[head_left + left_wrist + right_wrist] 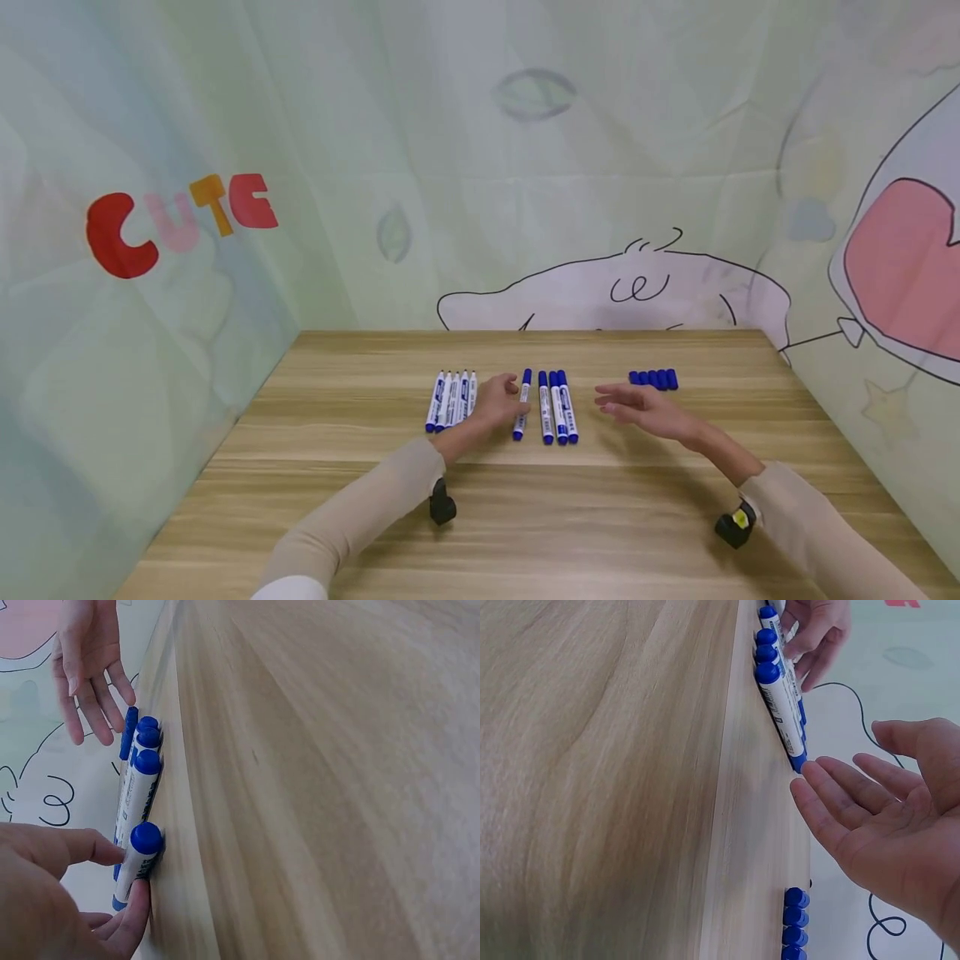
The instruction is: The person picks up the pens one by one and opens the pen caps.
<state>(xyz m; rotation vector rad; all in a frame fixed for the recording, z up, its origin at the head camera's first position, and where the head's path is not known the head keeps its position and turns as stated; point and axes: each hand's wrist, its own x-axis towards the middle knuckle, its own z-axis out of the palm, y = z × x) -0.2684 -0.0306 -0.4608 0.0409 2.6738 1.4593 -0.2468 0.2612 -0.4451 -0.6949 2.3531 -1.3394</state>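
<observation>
Left hand [495,403] is pinching the lone marker [138,862] just left of the three-marker row [558,407], apparently at the pick-up step. Right hand [651,412] is hovering right of that row, fingers spread, holding nothing; next move is likely needing a firm lift

We wear a plain beige left sleeve [360,508] and a matching right sleeve [821,525], both long. White cloth [291,588] shows beyond the left one. A small black left wrist device [442,502] is paired with a black right wrist device [731,531] bearing a yellow patch [741,518].
</observation>
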